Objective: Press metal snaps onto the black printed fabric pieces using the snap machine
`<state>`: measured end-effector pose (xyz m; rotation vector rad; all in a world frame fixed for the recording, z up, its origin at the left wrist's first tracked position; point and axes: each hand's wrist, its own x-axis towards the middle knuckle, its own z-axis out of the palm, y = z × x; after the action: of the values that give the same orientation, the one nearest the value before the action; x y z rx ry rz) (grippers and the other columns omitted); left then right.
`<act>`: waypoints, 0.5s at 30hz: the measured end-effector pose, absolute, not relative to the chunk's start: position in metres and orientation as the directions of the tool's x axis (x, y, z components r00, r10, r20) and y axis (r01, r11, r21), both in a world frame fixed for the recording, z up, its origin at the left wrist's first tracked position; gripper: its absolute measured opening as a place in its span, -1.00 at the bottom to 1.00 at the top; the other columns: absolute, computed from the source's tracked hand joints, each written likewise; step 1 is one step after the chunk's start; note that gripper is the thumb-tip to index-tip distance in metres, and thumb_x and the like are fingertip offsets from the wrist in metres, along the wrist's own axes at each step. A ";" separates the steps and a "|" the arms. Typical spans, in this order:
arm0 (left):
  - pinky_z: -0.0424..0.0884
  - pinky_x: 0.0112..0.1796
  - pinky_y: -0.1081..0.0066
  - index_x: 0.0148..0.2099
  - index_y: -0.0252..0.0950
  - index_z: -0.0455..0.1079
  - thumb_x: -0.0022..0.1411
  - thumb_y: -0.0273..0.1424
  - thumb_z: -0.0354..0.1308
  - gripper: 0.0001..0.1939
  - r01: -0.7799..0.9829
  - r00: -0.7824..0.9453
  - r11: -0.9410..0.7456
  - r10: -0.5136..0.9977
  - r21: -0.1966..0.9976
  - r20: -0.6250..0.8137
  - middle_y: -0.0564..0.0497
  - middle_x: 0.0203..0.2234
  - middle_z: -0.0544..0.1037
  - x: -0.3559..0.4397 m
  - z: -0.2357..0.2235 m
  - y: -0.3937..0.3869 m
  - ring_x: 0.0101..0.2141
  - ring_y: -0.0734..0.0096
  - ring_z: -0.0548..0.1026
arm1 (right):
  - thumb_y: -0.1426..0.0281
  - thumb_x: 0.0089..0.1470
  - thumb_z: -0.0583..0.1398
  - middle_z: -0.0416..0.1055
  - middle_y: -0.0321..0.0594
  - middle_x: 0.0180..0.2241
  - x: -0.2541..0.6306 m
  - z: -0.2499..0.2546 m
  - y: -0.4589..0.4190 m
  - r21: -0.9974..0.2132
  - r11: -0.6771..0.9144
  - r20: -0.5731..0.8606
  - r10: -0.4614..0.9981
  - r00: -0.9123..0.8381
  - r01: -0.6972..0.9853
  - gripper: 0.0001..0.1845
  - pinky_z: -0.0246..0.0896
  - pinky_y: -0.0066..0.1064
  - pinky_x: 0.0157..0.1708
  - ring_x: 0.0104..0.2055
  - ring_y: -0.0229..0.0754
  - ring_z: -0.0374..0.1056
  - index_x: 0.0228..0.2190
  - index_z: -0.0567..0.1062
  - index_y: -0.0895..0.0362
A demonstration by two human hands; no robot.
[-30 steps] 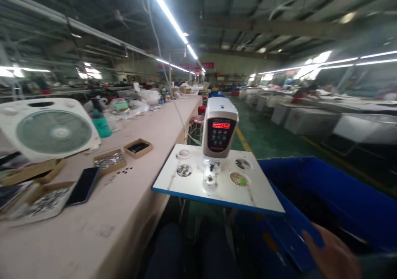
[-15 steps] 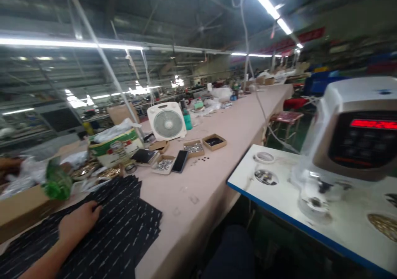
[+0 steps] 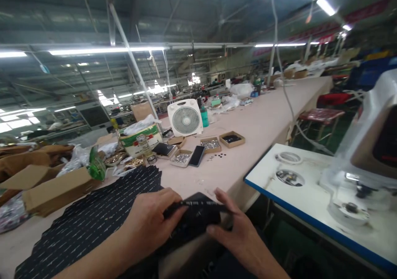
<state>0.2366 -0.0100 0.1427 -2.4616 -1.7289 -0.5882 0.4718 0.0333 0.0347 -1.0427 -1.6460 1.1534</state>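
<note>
In front of me I have a black cloth piece (image 3: 198,219) with small white marks along its upper edge. My left hand (image 3: 151,217) pinches its left end between thumb and fingers. At its right end is my right hand (image 3: 238,229), with the cloth's edge between its thumb and fingers. Left of my hands a spread stack of dark cloth pieces (image 3: 102,213) with white dashes lies on the table (image 3: 248,122), partly hidden by my left forearm. On the right stands a white machine (image 3: 372,146) on a white, blue-edged stand (image 3: 260,163).
Boxes of metal parts (image 3: 211,144), a box of black pieces (image 3: 232,139), a phone (image 3: 197,156) and a white fan (image 3: 186,118) stand beyond my hands. A cardboard box (image 3: 58,192) is at the left. A red stool (image 3: 322,115) is past the stand.
My view has swung left from the machine. My right hand has left the blue bin; my left hand has come off the stack. Both now hold a black cloth piece.
</note>
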 end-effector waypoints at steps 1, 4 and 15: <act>0.20 -0.40 0.44 -0.26 -0.20 0.45 0.35 -0.28 0.11 -0.84 0.888 0.329 -0.408 0.887 0.212 0.325 0.09 -0.44 0.53 0.248 0.145 -0.013 -0.46 0.49 0.45 | 0.03 -0.09 0.40 0.37 -0.02 0.25 0.467 0.043 0.033 -0.972 0.221 0.186 0.931 -0.315 0.079 -0.03 0.20 -0.02 0.25 0.24 0.14 0.32 0.30 0.29 0.05; 0.24 -0.36 0.44 -0.30 -0.24 0.43 0.31 -0.26 0.18 -0.82 0.748 0.388 -0.454 0.891 0.485 0.236 0.06 -0.42 0.53 0.268 0.151 -0.013 -0.41 0.47 0.44 | 0.02 0.10 0.29 0.60 -0.17 -0.16 0.475 0.053 0.024 -0.990 0.140 0.129 0.925 -0.357 0.007 -0.52 0.41 -0.19 -0.05 -0.09 0.05 0.50 -0.09 0.58 0.09; 0.42 0.05 0.16 0.04 -0.30 0.52 0.16 0.06 0.18 -0.40 -0.109 0.611 0.511 0.711 0.853 -0.348 -0.13 -0.15 0.64 0.375 0.046 0.030 -0.07 0.10 0.56 | -0.06 0.24 0.09 0.57 -0.23 -0.36 0.570 0.066 0.000 -0.903 0.126 0.196 0.971 0.133 0.411 -0.48 0.36 -0.31 -0.24 -0.26 -0.01 0.47 -0.30 0.60 0.09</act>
<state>0.3755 0.0299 0.0458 -3.4349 -2.9096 -2.1078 0.5697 0.0000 0.0656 -1.4457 -1.4381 0.7340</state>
